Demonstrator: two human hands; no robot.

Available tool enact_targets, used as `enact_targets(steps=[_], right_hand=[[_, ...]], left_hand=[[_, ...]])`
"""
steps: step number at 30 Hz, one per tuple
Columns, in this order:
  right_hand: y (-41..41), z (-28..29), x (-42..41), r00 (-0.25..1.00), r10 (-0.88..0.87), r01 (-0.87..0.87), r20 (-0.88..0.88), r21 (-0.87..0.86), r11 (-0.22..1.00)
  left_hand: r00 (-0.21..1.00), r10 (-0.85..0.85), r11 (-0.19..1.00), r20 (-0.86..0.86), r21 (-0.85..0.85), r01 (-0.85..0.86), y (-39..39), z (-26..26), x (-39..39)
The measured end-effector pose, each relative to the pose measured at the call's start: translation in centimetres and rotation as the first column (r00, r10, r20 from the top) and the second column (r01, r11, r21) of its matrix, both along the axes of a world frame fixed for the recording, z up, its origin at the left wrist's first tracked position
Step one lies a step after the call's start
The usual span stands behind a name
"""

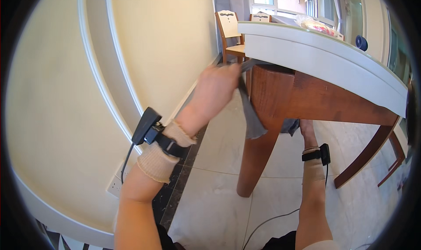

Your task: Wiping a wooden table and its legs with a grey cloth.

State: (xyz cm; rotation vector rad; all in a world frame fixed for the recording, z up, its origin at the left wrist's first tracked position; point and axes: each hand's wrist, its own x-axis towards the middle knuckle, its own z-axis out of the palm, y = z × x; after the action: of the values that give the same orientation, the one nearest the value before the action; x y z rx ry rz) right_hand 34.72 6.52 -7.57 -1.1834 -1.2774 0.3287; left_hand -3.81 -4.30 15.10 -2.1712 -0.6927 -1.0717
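Observation:
My left hand (219,89) is closed on a grey cloth (253,118) beside the corner of a white-topped wooden table (315,52). One end of the cloth hangs along the outer side of the brown wooden table leg (256,161), and another strip runs up under the tabletop's edge. My right arm reaches beneath the table's wooden apron (335,98). Only the wrist side of my right hand (306,126) shows there, its fingers hidden. Dark grey cloth (290,126) is next to it, behind the leg. Each wrist wears a beige knitted band with a strapped black device.
A cream wall (158,52) with white moulding and a wall socket (115,186) is at the left. Wooden chairs (230,26) stand beyond the table. A plastic-wrapped package (317,26) and a dark blue round object (361,43) are on top. A cable (273,218) crosses the tiled floor.

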Motion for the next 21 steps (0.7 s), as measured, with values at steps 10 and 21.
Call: enact_targets(steps=[10,21], right_hand=[[-2.9,10.8,-6.5,0.801,0.486,-0.371,-0.351,0.346,0.862],[-3.2,-1.5,-3.1,0.970,0.109,-0.100,0.216,-0.055,0.993]], left_hand=[[0.977,0.211,0.960,-0.016,-0.187,-0.210,2.2,-5.1,-7.2],[0.992,0.036,0.994,0.124,-0.110,-0.023,-1.8,1.2,3.7]])
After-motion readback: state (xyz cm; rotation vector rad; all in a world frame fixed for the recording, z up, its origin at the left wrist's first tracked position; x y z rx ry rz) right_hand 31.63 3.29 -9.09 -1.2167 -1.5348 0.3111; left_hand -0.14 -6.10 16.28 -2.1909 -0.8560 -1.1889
